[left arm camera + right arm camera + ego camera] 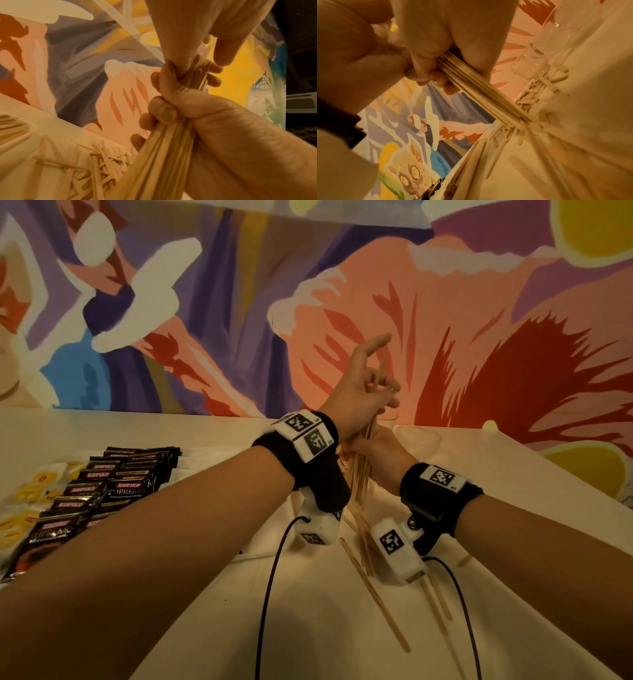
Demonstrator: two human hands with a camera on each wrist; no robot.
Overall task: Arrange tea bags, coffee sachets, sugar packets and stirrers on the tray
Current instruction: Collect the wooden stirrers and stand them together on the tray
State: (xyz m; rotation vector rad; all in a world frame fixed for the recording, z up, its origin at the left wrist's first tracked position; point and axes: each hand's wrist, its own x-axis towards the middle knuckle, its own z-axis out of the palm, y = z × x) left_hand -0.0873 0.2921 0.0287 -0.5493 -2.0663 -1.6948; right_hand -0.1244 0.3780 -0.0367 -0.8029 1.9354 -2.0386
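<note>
A thick bundle of wooden stirrers [359,474] [163,162] [479,97] stands upright over the table. My right hand [380,453] [436,47] grips it round the middle with curled fingers. My left hand [366,381] [214,56] is raised above it and pinches the tops of the sticks, with the index finger stretched out. Black coffee sachets [126,484] lie in overlapping rows on the white tray [260,554] at the left. Yellow tea bags [34,491] lie further left. I see no sugar packets.
Loose stirrers [375,594] [106,166] [532,92] lie scattered on the white table under and in front of my hands. A clear glass [539,60] stands just behind them near the painted wall. Cables hang from both wrist cameras.
</note>
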